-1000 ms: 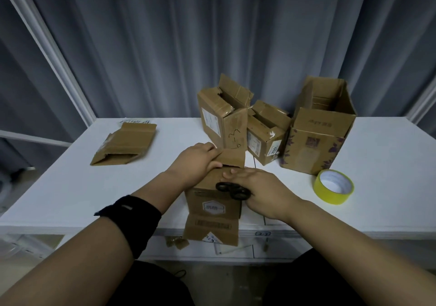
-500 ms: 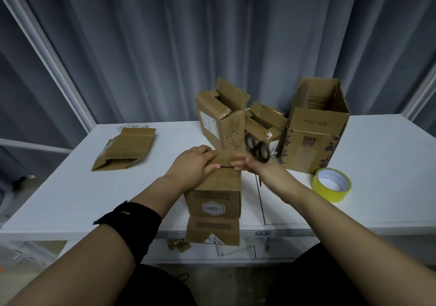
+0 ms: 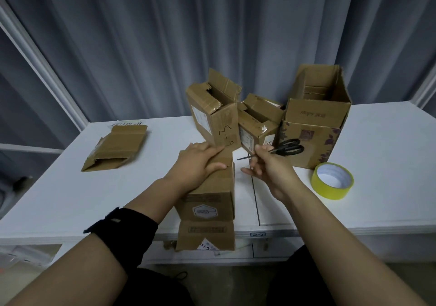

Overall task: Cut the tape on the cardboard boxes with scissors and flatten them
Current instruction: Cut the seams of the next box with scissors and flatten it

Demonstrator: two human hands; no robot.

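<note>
Cardboard box [image 3: 207,187]: at the counter's [image 3: 70,199] near edge, left hand [image 3: 198,164] pressing flat on top. Scissors [image 3: 282,151]: pinched mid-length by right hand [image 3: 269,168]. Advice: regrip by handles, slit seam tape away from left fingers.

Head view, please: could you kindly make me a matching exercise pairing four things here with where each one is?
1 scissors
2 yellow tape roll
3 flattened box
4 near box

A under the left hand
B flat on the table, far left
C pinched by the right hand
D at the table's right

Pairs: 1-C, 2-D, 3-B, 4-A
</note>
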